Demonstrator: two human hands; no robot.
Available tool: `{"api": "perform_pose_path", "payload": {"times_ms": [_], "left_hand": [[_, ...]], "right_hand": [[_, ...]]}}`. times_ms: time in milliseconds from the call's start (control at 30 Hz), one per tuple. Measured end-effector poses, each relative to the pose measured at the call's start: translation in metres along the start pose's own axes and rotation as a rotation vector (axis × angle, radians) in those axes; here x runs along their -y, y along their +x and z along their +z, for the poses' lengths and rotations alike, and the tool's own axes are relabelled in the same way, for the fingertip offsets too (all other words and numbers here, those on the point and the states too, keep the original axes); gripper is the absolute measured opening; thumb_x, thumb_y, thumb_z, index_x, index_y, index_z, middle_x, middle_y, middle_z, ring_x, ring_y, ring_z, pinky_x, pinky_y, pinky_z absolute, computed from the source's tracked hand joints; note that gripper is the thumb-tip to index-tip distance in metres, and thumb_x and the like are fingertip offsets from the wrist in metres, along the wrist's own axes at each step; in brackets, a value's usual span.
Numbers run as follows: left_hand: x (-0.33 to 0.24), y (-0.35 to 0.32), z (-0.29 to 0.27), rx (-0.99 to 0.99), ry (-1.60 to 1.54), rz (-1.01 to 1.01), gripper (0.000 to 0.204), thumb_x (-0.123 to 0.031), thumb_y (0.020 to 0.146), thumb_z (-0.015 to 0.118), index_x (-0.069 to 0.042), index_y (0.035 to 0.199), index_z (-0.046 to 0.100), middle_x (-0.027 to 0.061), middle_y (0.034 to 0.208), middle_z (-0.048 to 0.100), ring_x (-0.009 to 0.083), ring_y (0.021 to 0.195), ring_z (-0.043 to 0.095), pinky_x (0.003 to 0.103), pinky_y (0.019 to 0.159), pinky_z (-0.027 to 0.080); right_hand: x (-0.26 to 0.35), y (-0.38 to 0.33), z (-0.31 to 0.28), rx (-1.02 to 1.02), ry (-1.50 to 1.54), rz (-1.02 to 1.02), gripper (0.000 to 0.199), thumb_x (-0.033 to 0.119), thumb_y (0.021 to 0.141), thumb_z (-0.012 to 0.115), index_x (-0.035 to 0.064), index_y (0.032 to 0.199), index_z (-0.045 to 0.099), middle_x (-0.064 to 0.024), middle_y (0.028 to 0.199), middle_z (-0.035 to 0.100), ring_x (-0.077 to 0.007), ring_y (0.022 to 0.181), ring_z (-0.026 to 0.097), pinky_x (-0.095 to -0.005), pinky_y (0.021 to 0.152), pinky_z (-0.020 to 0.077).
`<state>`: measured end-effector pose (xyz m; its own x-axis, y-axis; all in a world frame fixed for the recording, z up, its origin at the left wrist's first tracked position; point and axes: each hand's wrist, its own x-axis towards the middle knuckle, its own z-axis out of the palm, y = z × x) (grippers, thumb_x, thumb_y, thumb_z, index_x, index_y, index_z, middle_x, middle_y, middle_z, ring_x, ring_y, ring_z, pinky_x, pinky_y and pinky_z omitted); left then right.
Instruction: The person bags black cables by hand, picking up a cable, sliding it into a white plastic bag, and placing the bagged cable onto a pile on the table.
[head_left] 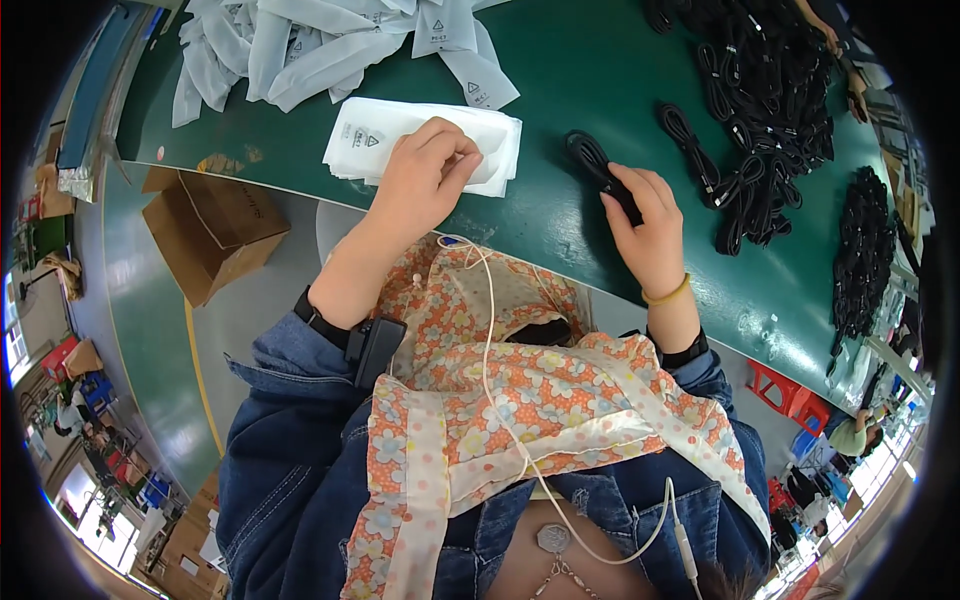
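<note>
A stack of flat white plastic bags (362,138) lies near the front edge of the green table. My left hand (425,178) rests over it, thumb and fingers pinched together at the top bag's right-hand part. The exact grip on the film is partly hidden by the fingers. To the right, my right hand (650,225) is closed around one end of a coiled black cable (586,150). The cable's looped far end sticks out past my fingertips, lying low over the tabletop.
Filled white bags (325,68) are heaped at the far left. Coiled black cables (765,120) form a large heap on the right, with another bundle (862,260) beyond. An open cardboard box (215,235) stands below the table's left edge. Red stools (788,393) are at lower right.
</note>
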<state>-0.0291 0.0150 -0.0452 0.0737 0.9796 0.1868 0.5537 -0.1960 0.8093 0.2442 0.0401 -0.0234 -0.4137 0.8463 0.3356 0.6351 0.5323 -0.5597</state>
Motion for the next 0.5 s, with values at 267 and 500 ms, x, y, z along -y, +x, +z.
{"api": "perform_pose_path", "payload": {"times_ms": [267,500], "left_hand": [[-0.014,-0.001,0.003,-0.056,-0.148,0.023,0.008,-0.001,0.083,0.061,0.002,0.086,0.055,0.0114,0.089,0.055,0.026,0.074,0.056,0.032,0.064,0.046],[-0.014,-0.003,0.006,-0.107,-0.184,0.001,0.008,-0.002,0.084,0.061,0.002,0.087,0.054,0.0108,0.09,0.054,0.0255,0.074,0.056,0.032,0.065,0.046]], "right_hand": [[0.031,0.022,0.017,0.068,0.014,-0.288,0.037,-0.002,0.069,0.071,0.0036,0.104,0.064,-0.0102,0.097,0.062,-0.0287,0.087,0.059,-0.0384,0.076,0.0485],[0.029,0.018,0.014,0.097,0.01,-0.326,0.037,-0.002,0.068,0.071,0.0039,0.104,0.064,-0.0095,0.097,0.061,-0.0284,0.087,0.059,-0.0379,0.077,0.0483]]}}
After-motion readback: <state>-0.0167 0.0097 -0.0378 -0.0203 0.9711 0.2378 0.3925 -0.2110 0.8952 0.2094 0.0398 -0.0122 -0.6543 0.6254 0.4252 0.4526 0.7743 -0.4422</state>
